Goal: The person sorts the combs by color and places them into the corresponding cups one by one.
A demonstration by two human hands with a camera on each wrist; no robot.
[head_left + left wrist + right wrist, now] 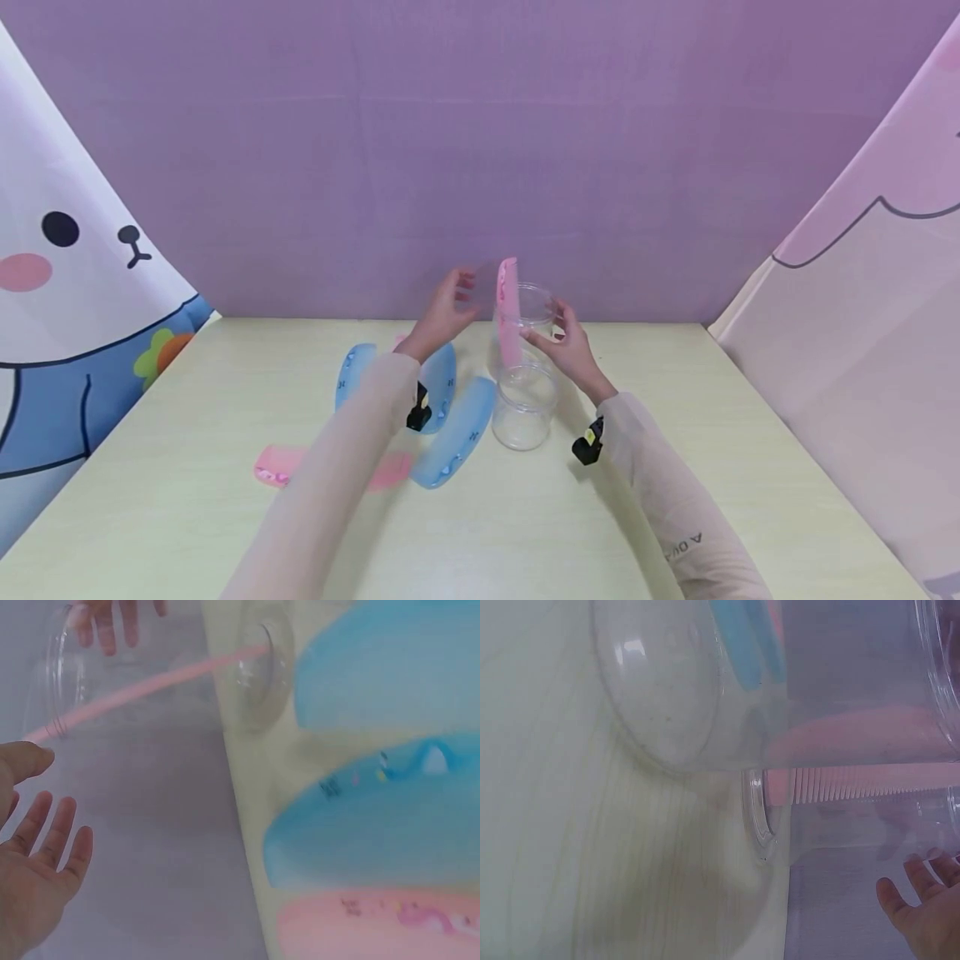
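A pink comb [508,300] stands tilted in the rear clear plastic jar [536,307], its upper end above the rim. In the right wrist view, its teeth [840,784] show through the jar wall. My right hand [570,350] holds that jar from the right, the thumb across the near side and the fingers around the far side. My left hand [446,312] is just left of the comb, with fingers spread and nothing in them. A second clear jar [523,412] stands upright in front of the first.
Several blue combs, one a long blue comb [457,437], lie left of the jars. A pink comb [281,463] lies nearer me, partly hidden by my left sleeve. Another pink edge [400,339] shows behind my left wrist. A purple cloth [480,167] hangs behind the table.
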